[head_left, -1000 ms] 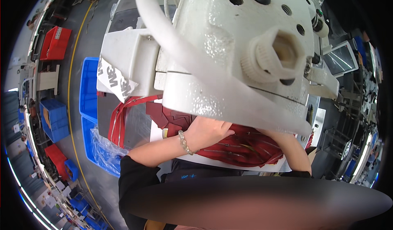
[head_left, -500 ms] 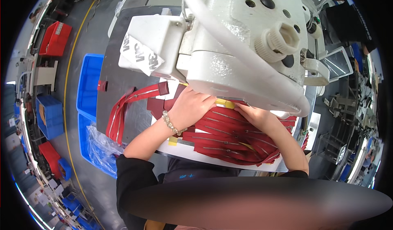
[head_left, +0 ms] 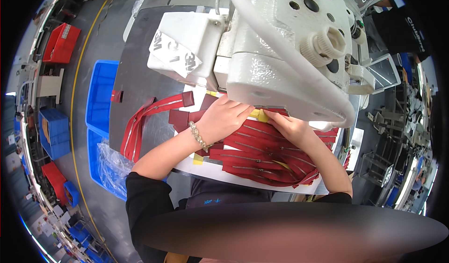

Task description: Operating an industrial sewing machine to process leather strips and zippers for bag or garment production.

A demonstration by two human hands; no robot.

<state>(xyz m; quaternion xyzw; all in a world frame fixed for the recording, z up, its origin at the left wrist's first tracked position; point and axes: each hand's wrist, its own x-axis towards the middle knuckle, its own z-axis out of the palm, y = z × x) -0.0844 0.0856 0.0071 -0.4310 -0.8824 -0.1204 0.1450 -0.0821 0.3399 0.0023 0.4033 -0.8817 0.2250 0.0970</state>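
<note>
Under the head of a white sewing machine [head_left: 266,71], both hands are at a short yellow strip [head_left: 258,115] that lies over red zipper tapes. My left hand [head_left: 223,118], a beaded bracelet at its wrist, lies with fingers stretched over the work, their tips by the strip's left end. My right hand [head_left: 290,126] pinches the strip's right end between thumb and fingers. Several red zippers [head_left: 262,159] with metal teeth fan out nearer to me on a white sheet [head_left: 220,171]. The machine head hides the needle area.
A looped red zipper [head_left: 136,127] lies on the dark table [head_left: 154,29] at left. Beyond its edge stand blue bins [head_left: 100,99], one with clear plastic [head_left: 114,160]. The machine's grey-white hose [head_left: 299,62] arches overhead. Red and blue crates [head_left: 55,134] stand across the aisle.
The view has shifted slightly, so the machine head appears farther right. My left hand has edged right along the work; my right hand stays at the yellow strip.
</note>
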